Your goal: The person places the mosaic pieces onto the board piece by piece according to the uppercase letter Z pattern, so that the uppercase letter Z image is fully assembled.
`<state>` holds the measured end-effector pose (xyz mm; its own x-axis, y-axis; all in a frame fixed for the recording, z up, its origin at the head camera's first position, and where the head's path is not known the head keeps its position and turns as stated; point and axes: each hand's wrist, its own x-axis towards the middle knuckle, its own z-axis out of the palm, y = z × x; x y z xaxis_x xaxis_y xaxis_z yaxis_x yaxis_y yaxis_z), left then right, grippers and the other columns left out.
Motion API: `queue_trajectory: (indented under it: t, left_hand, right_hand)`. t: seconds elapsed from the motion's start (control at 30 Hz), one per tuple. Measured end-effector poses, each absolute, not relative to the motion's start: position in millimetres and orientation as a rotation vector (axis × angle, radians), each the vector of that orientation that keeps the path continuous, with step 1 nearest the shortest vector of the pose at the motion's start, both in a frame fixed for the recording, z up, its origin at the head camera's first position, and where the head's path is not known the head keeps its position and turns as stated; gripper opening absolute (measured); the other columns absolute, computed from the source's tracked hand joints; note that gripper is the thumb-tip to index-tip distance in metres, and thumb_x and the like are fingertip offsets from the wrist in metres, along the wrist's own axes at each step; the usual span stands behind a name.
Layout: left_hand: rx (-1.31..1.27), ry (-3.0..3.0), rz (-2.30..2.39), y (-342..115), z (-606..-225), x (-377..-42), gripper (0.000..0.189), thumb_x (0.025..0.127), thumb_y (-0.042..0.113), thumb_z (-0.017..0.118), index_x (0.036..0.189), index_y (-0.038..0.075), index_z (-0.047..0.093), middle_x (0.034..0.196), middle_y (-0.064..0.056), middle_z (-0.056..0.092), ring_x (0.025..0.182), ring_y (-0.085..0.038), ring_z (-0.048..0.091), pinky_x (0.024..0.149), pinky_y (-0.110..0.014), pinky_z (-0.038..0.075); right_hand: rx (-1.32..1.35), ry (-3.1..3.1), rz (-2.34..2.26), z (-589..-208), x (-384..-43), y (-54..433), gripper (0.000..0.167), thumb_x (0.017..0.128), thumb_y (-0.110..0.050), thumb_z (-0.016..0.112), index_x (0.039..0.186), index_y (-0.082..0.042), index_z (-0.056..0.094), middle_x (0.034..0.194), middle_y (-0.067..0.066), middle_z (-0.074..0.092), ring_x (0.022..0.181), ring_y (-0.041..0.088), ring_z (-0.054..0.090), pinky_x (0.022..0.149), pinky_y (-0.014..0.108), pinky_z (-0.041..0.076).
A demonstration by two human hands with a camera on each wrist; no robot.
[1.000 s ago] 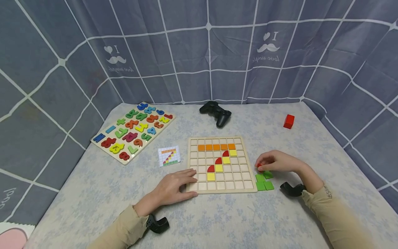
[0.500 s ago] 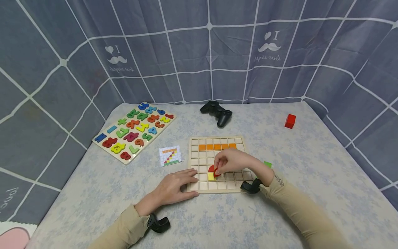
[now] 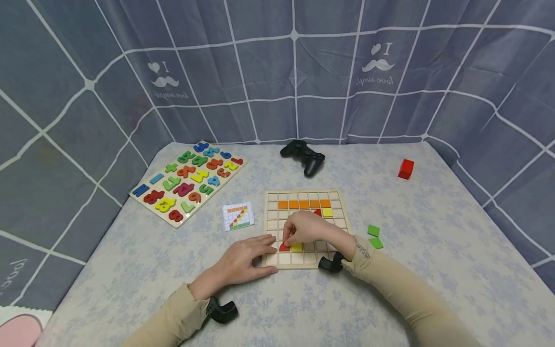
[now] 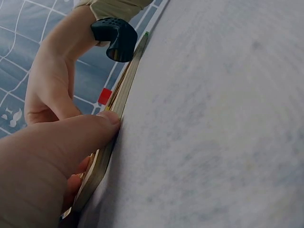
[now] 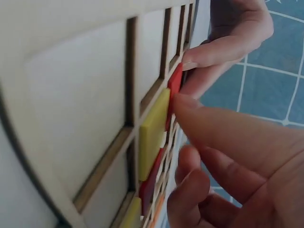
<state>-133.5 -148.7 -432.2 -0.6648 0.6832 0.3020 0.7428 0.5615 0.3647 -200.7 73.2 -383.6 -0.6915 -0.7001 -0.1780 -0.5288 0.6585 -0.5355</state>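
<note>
A wooden grid board (image 3: 346, 221) lies flat on the table, with a row of orange square tiles (image 3: 304, 204) near its top. Yellow square tiles (image 3: 297, 246) and red quarter-circle tiles (image 3: 318, 212) sit in its cells, partly covered by the right hand. That hand (image 3: 302, 227) has its fingertips on a red quarter-circle tile (image 3: 284, 247) left of the lowest yellow one; in the right wrist view the thumb touches this red tile (image 5: 174, 80). The left hand (image 3: 243, 260) rests with extended fingers on the board's left edge, its thumb (image 4: 102, 124) against the edge in the left wrist view.
Green square tiles (image 3: 374, 231) lie right of the board, partly behind the right forearm. A pattern card (image 3: 238, 216) lies to the left. Farther back are a number puzzle board (image 3: 204, 197), a black game controller (image 3: 303, 156) and a red block (image 3: 405, 169).
The right hand has carried the red quarter-circle tile from beside the green tiles leftward over the board to a cell at lower left. The left hand has stayed in place.
</note>
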Motion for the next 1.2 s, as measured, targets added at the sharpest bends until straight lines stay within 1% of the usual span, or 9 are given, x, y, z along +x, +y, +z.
queue_trajectory:
  t: [0.13,0.23,0.33,0.47,0.57,0.87,1.0,1.2]
  left_hand:
    - [-1.218,-2.674,-0.711,-149,-432,-134,0.044,0.084,0.048,0.066,0.112,0.014,0.07,0.132,-0.006,0.055,0.123,-0.017,0.049,0.096,-0.037,0.045]
    - [-1.215,-2.683,-0.71,-148,-433,-134,0.045,0.084,0.048,0.066,0.112,0.014,0.07,0.133,-0.006,0.055,0.124,-0.017,0.049,0.097,-0.036,0.044]
    - [-1.211,-2.687,-0.709,-148,-433,-133,0.044,0.084,0.048,0.066,0.112,0.014,0.07,0.133,-0.005,0.055,0.124,-0.016,0.049,0.097,-0.036,0.044]
    - [-1.209,-2.683,-0.712,-148,-432,-133,0.043,0.083,0.047,0.067,0.112,0.015,0.07,0.132,-0.006,0.055,0.124,-0.017,0.049,0.097,-0.037,0.044]
    - [-1.21,-2.682,-0.711,-148,-432,-133,0.043,0.083,0.046,0.067,0.112,0.015,0.07,0.132,-0.006,0.055,0.124,-0.017,0.049,0.097,-0.037,0.044]
    - [-1.21,-2.669,-0.716,-149,-433,-133,0.044,0.083,0.047,0.067,0.113,0.015,0.07,0.132,-0.006,0.055,0.124,-0.017,0.048,0.097,-0.037,0.044]
    - [-1.211,-2.676,-0.719,-149,-433,-133,0.044,0.083,0.047,0.067,0.113,0.015,0.07,0.133,-0.006,0.055,0.124,-0.017,0.048,0.097,-0.037,0.044]
    - [-1.211,-2.68,-0.722,-149,-432,-133,0.044,0.083,0.046,0.067,0.113,0.015,0.07,0.133,-0.006,0.054,0.125,-0.017,0.048,0.098,-0.037,0.044]
  right_hand:
    - [-0.939,2.548,-0.645,-380,-200,82,0.011,0.077,-0.022,0.078,0.073,-0.024,0.067,0.069,-0.012,0.057,0.063,0.007,0.051,0.058,0.024,0.043]
    - [-0.934,2.518,-0.73,-376,-200,97,0.011,0.078,-0.022,0.077,0.077,-0.023,0.066,0.069,-0.01,0.056,0.061,0.008,0.051,0.058,0.025,0.043]
    - [-0.951,2.445,-0.83,-369,-202,117,0.008,0.081,-0.022,0.073,0.085,-0.017,0.068,0.074,-0.008,0.058,0.065,0.009,0.053,0.061,0.026,0.045]
    - [-0.97,2.361,-0.923,-362,-206,147,0.018,0.084,-0.02,0.07,0.096,-0.007,0.068,0.08,-0.004,0.061,0.072,0.012,0.057,0.066,0.029,0.048]
    - [-0.943,2.344,-0.965,-360,-210,169,0.023,0.085,-0.02,0.07,0.1,-0.003,0.067,0.081,-0.003,0.061,0.075,0.015,0.057,0.068,0.03,0.049]
    - [-0.768,2.404,-1.027,-363,-215,227,0.028,0.087,-0.021,0.069,0.106,-0.001,0.064,0.083,0.003,0.061,0.077,0.019,0.056,0.069,0.03,0.048]
    - [-0.688,2.406,-1.07,-368,-216,249,0.029,0.086,-0.019,0.07,0.106,0.001,0.064,0.083,0.005,0.062,0.076,0.018,0.057,0.068,0.029,0.048]
    - [-0.636,2.364,-1.117,-377,-219,274,0.029,0.083,-0.016,0.072,0.103,0.004,0.064,0.086,0.007,0.065,0.077,0.013,0.059,0.07,0.026,0.048]
